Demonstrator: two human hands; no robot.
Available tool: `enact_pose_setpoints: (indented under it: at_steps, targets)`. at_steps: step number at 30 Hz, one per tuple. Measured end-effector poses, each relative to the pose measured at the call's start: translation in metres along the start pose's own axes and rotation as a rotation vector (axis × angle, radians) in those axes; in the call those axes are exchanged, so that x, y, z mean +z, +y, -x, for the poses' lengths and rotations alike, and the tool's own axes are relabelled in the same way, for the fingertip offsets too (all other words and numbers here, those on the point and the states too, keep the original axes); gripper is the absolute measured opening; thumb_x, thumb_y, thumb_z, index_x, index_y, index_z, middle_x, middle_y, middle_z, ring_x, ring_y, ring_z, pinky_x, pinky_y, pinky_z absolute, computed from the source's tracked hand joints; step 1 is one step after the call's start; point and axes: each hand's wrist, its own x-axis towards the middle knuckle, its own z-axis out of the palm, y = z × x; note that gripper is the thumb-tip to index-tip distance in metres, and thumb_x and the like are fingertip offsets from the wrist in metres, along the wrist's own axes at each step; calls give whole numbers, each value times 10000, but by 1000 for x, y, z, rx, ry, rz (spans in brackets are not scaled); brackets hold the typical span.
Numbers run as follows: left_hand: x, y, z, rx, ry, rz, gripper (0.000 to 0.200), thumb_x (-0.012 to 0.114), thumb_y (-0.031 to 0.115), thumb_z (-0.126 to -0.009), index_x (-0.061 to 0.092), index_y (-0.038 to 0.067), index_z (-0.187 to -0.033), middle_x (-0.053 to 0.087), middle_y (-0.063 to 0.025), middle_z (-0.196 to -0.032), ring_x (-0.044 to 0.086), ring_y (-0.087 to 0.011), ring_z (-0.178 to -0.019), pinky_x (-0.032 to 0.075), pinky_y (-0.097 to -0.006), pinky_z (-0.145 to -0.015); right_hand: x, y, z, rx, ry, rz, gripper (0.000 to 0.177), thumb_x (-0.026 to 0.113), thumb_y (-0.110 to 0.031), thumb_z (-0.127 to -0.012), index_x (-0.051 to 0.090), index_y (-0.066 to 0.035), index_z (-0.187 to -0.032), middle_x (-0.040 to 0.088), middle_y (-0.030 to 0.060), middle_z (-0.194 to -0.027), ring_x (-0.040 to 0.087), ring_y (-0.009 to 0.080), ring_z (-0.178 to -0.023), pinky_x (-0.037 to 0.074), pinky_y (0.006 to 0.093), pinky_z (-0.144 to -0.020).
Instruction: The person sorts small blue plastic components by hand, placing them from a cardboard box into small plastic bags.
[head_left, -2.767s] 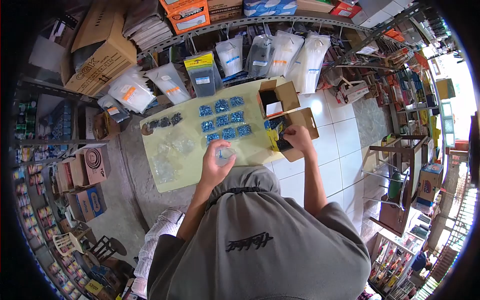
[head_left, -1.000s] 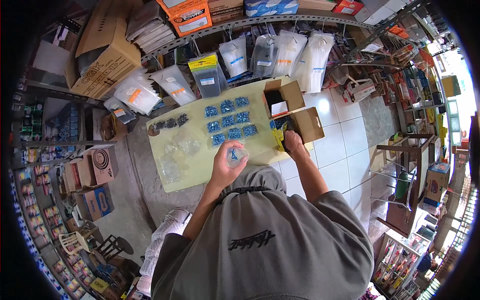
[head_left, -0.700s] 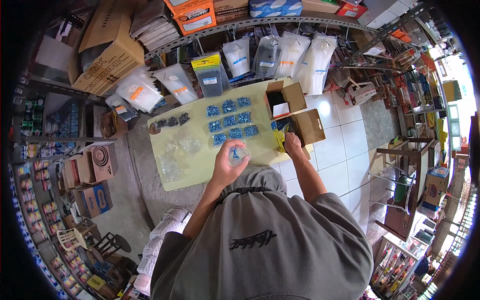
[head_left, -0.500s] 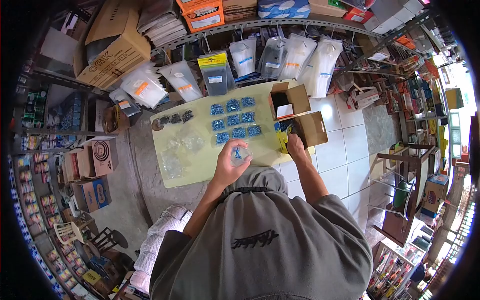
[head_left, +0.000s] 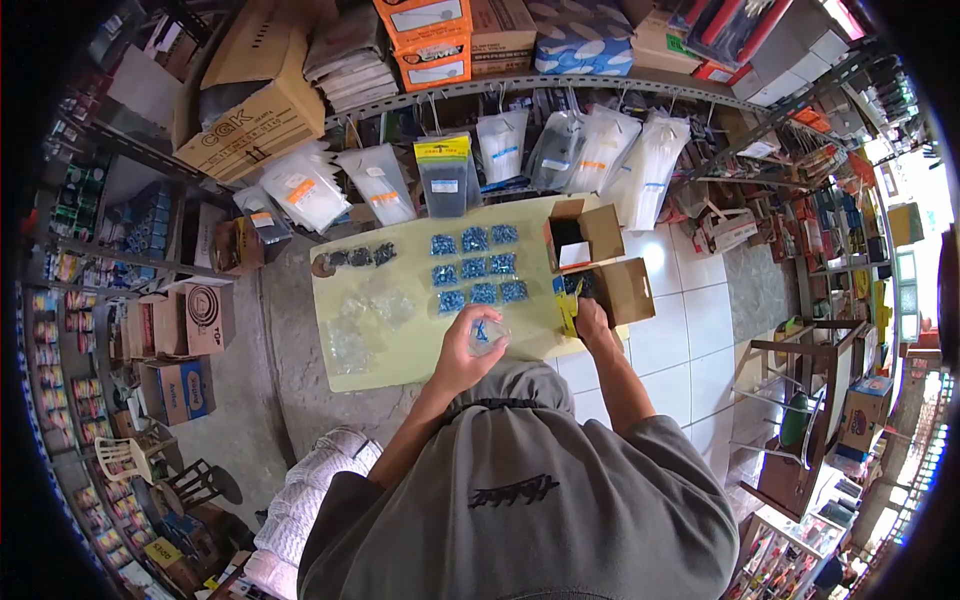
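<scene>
Our left hand [head_left: 463,356] pinches a clear bag [head_left: 489,338]; towards two o'clock, the open box [head_left: 628,290] obscures our right hand's [head_left: 593,323] fingers, their state unclear

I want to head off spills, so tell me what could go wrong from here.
The clear bag in the left hand could tip and drop its blue pieces.
The right hand, reaching into the box, might drag it off the nearby edge of the table.
The left hand could nudge the closest blue packets.
</scene>
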Motion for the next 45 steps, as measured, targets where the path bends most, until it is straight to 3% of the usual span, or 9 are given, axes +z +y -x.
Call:
enact_pose_setpoints:
  at_steps: [19,26,29,31,32,34,35,40,45]
  targets:
    - [-10,-1,-2,-4,17,-23,369,746,48,-763,560,34,-1081,606,-111,-1050,605,-254,-1000,469,-340,-905,-17,-9,10,36,39,104,165,571,-155,-868,696,-48,-853,687,247,-861,684,406,-852,556,497,-738]
    - [-11,-3,-7,-22,26,-10,363,739,42,-773,558,38,-1088,607,-105,-1047,606,-243,-991,470,-336,-902,-69,-32,44,171,168,-255,237,718,-197,-738,668,-8,-872,707,212,-905,677,412,-867,538,473,-766]
    - [-9,-5,-10,-16,10,13,369,742,42,-772,556,36,-1091,608,-102,-1048,606,-237,-988,471,-334,-902,-97,-58,62,258,290,-446,219,713,-160,-773,676,0,-919,721,165,-897,707,309,-833,548,401,-754]
    - [-9,-6,-12,20,-22,3,379,743,-5,-771,551,33,-1096,581,-95,-1082,591,-190,-1037,469,-316,-918,-127,-88,75,150,379,-879,195,685,-86,-827,681,16,-993,715,96,-906,681,167,-824,533,309,-757]
    - [-7,-6,-13,17,-25,3,379,743,-5,-771,551,33,-1096,581,-95,-1082,591,-190,-1037,469,-316,-918,-143,-105,82,155,378,-879,195,685,-86,-827,681,16,-993,715,96,-906,681,167,-824,533,309,-757]
    - [-4,-5,-13,-14,-35,36,405,745,-19,-765,542,35,-1111,582,-96,-1088,593,-194,-1045,466,-329,-927,-171,-137,94,-9,228,-1233,194,642,-13,-862,679,29,-1048,705,57,-925,641,96,-848,507,252,-783]
    - [-4,-3,-13,-16,-41,36,405,745,-19,-765,542,35,-1111,582,-96,-1088,593,-194,-1045,466,-329,-927,-181,-151,101,-3,230,-1236,194,642,-13,-862,679,29,-1048,705,57,-925,641,96,-848,507,252,-783]
    - [-2,3,-13,5,-74,-10,478,745,-23,-763,522,47,-1180,587,-91,-1092,591,-193,-1055,465,-339,-933,-206,-209,119,-463,93,-1073,174,668,1,-840,693,-2,-1012,693,70,-938,628,124,-852,501,269,-770]
    - [-1,-1,-10,12,-40,57,476,738,-8,-770,516,40,-1188,590,-104,-1085,598,-213,-1041,469,-341,-915,-205,-226,123,-543,51,-926,181,683,36,-813,702,-5,-989,695,81,-976,646,156,-869,504,283,-766]
